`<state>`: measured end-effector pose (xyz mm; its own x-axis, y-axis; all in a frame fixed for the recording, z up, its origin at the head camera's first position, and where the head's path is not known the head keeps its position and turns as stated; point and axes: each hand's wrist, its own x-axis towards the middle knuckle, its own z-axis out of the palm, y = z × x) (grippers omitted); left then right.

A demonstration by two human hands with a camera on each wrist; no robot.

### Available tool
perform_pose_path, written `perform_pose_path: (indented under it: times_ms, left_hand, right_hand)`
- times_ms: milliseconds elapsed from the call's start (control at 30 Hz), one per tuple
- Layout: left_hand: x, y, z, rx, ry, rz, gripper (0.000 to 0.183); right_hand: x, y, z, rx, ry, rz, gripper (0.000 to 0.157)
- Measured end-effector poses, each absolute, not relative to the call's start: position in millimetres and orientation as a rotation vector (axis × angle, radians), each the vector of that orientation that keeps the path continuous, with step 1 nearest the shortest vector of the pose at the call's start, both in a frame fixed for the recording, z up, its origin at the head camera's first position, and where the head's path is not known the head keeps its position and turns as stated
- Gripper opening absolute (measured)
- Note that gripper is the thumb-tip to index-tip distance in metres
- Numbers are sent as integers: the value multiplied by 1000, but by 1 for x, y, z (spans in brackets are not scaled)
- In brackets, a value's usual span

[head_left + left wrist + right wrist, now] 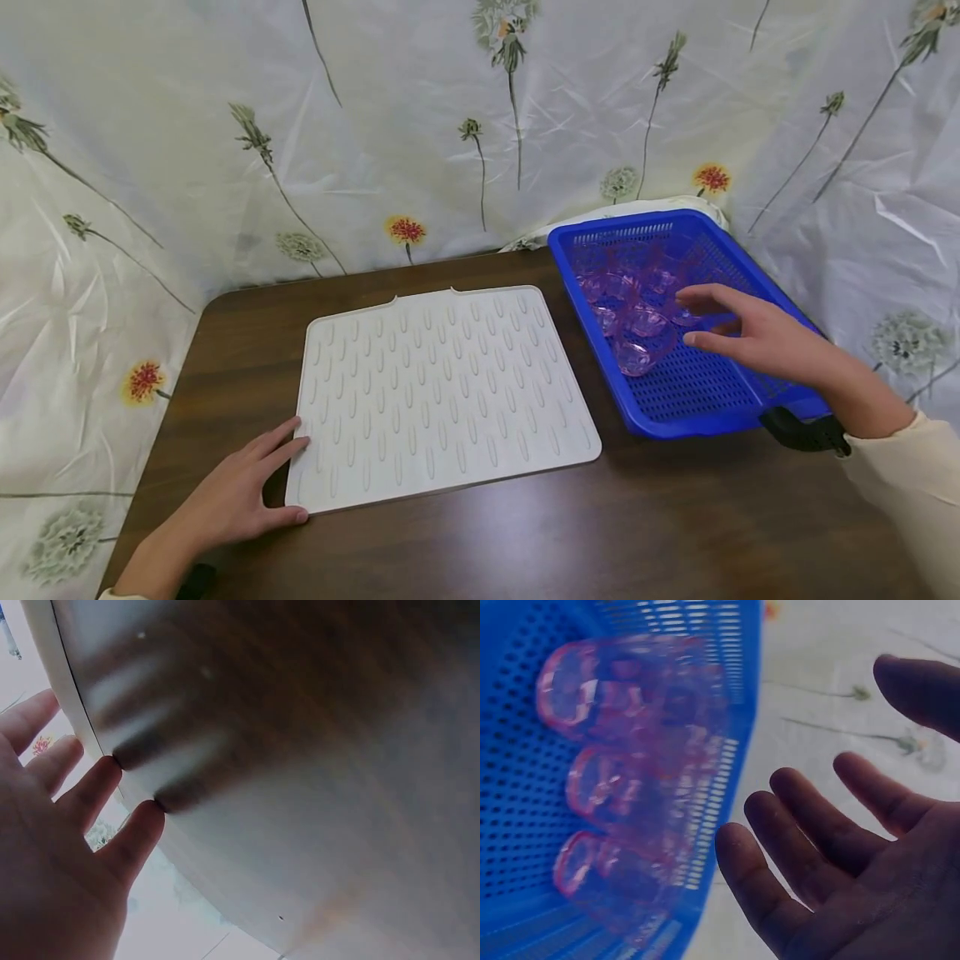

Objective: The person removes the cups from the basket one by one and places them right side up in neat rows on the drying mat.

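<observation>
My left hand [232, 496] rests at the near left corner of a white ridged mat [442, 392], its fingertips on the left edge and its thumb at the corner. In the left wrist view, the spread fingers of that hand [67, 832] touch a smooth surface. To the right stands a blue slotted plastic basket [697, 429] with several clear pink cups [647, 320] in its left and far part. My right hand [772, 342] hovers over the basket, fingers bent loosely and thumb apart, with nothing held. The right wrist view shows pink-rimmed cups [577, 694] beside the hand [870, 877].
Both lie on a dark brown wooden table [525, 533]. A pale curtain [390, 125] with dandelion prints hangs behind and at both sides. Black straps [806, 431] sit at the wrists. Pale folded cloth [705, 204] shows behind the basket.
</observation>
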<state>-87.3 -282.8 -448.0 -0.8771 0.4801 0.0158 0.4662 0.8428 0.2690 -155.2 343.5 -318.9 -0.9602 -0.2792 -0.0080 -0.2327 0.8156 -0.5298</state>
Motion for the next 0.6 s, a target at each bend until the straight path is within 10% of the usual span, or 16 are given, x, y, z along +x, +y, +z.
perform_pose_path:
  times_ms: [600]
  left_hand:
    - [-87, -282, -448, 753, 2965, 422, 89]
  right_hand:
    - [-168, 352, -367, -345, 2809, -853, 75]
